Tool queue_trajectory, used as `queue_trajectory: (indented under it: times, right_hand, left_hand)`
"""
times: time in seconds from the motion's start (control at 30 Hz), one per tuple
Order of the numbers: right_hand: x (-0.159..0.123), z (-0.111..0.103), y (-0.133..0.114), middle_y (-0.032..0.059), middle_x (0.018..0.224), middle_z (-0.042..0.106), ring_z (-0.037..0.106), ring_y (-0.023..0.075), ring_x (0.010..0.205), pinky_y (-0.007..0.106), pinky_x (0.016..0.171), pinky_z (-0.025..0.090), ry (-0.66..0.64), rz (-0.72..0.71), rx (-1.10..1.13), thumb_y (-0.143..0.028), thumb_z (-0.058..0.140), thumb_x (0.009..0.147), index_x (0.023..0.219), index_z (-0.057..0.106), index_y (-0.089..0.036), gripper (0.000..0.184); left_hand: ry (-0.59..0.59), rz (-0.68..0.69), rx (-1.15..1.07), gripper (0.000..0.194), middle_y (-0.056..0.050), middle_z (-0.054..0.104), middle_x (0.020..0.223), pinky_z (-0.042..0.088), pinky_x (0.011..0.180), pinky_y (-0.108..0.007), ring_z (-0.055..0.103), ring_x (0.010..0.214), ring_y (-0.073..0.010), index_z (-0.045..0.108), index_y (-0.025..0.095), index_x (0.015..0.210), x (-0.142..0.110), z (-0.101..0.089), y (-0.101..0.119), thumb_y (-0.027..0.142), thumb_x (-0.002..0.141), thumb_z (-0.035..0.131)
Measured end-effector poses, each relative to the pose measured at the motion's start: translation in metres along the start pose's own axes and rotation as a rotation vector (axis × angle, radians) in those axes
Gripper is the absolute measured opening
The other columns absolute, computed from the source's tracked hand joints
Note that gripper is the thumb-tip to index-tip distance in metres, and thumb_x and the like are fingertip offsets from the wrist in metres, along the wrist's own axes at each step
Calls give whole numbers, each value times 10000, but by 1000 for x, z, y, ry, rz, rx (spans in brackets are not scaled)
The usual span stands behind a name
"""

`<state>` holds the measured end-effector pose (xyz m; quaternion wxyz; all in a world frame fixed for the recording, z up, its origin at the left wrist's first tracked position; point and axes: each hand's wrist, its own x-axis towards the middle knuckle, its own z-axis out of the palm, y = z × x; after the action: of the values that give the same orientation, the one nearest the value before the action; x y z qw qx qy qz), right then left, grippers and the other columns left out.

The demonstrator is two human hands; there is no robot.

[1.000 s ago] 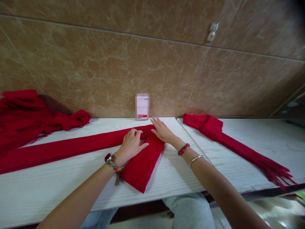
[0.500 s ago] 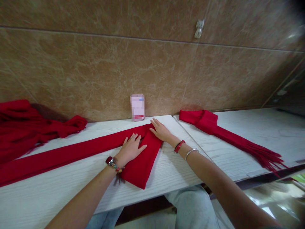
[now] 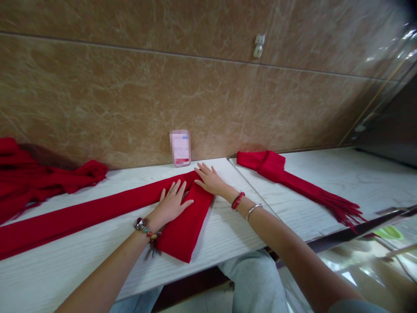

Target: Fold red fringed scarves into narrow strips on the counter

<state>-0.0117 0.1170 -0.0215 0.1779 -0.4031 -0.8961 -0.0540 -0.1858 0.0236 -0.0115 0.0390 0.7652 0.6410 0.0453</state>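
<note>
A long red scarf (image 3: 107, 209) lies flat on the white wood-grain table, running in from the left edge. Near the middle it is folded over, and a wide end angles down toward the table's front. My left hand (image 3: 171, 202) rests flat on it beside the fold, fingers spread. At the fold's upper corner, my right hand (image 3: 209, 179) presses down with fingers stretched out. Neither hand grips the cloth. The fabric beneath both palms is hidden.
A second red scarf (image 3: 270, 167) with a fringed end lies at right. Bunched red cloth (image 3: 39, 178) is at far left. A blurred-out phone-shaped thing (image 3: 180, 148) leans against the brown tiled wall (image 3: 130, 100). The white table (image 3: 234, 234) has a seam right of centre.
The view has swung slightly right, so everything appears shifted left. My right-hand fingers look a little more spread. Both hands stay on the scarf, which keeps its fold.
</note>
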Motion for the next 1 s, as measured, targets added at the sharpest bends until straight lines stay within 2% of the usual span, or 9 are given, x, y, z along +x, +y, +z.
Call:
queue_trajectory:
  times: [0.07, 0.17, 0.3, 0.47, 0.57, 0.67, 0.73, 0.83, 1.0]
  right_hand:
    - [-1, -4, -5, 135, 1472, 234, 170, 283, 1354, 524, 1060, 204, 15, -93, 8, -408, 345, 915, 1363, 344, -125, 530]
    - [-3, -2, -13, 120, 1453, 292, 197, 275, 1347, 515, 1060, 208, -55, -190, 8, -408, 333, 921, 1369, 339, -142, 521]
    - [-6, 7, -17, 107, 1430, 341, 215, 267, 1342, 533, 1052, 206, -125, -194, 13, -385, 299, 935, 1375, 331, -168, 492]
    - [-14, 8, -14, 122, 1430, 339, 222, 252, 1342, 503, 1071, 194, -48, -161, 124, -351, 321, 929, 1351, 372, -150, 469]
    - [-22, 2, -11, 140, 1413, 356, 240, 230, 1335, 482, 1064, 238, 73, -214, 226, -312, 357, 916, 1318, 409, -163, 432]
    - [-27, -8, -12, 146, 1287, 477, 381, 219, 1237, 426, 1006, 352, 154, -279, 320, -281, 405, 896, 1235, 485, -169, 366]
    - [-28, -11, -14, 132, 1127, 564, 490, 212, 1094, 388, 928, 423, 113, -315, 326, -257, 430, 886, 1126, 557, -167, 286]
    - [-27, -8, -17, 109, 963, 603, 546, 199, 922, 367, 852, 456, 12, -346, 288, -212, 441, 878, 989, 611, -156, 211]
    - [-21, 1, -3, 101, 971, 611, 538, 190, 941, 347, 869, 455, 67, -315, 349, -169, 442, 862, 979, 627, -148, 220]
  left_hand:
    - [50, -26, 10, 696, -122, 102, 1493, 146, 1067, -515, 76, 1373, -267, 147, 131, 1435, 1, 1, -2, 542, 882, 244]
    - [-31, -78, 34, 720, -132, 128, 1487, 147, 1060, -530, 86, 1370, -287, 184, 123, 1428, 2, 3, -4, 573, 868, 225]
    - [-98, -86, 48, 755, -130, 120, 1487, 139, 1060, -532, 79, 1370, -288, 195, 108, 1424, 1, 3, -4, 606, 857, 191]
    - [-58, -90, 7, 755, -135, 127, 1488, 142, 1066, -515, 77, 1371, -288, 217, 103, 1416, 0, 3, -4, 609, 857, 228]
    - [6, -87, 7, 711, -129, 107, 1493, 150, 1064, -510, 78, 1372, -285, 223, 125, 1415, 0, 3, -3, 584, 873, 226]
    - [-32, -57, 12, 671, -97, 138, 1492, 138, 1066, -515, 103, 1370, -281, 227, 161, 1417, -2, 2, -2, 566, 883, 218]
    - [-68, -55, 13, 659, -80, 161, 1489, 133, 1069, -513, 112, 1369, -277, 227, 176, 1419, -2, 2, -2, 561, 884, 217]
    - [-78, -64, 14, 680, -74, 150, 1492, 125, 1073, -509, 104, 1371, -274, 207, 170, 1425, -1, 1, -3, 571, 876, 228]
    - [-102, -65, -11, 775, -92, 125, 1494, 123, 1065, -531, 80, 1369, -302, 183, 151, 1431, 0, 3, -7, 636, 833, 267]
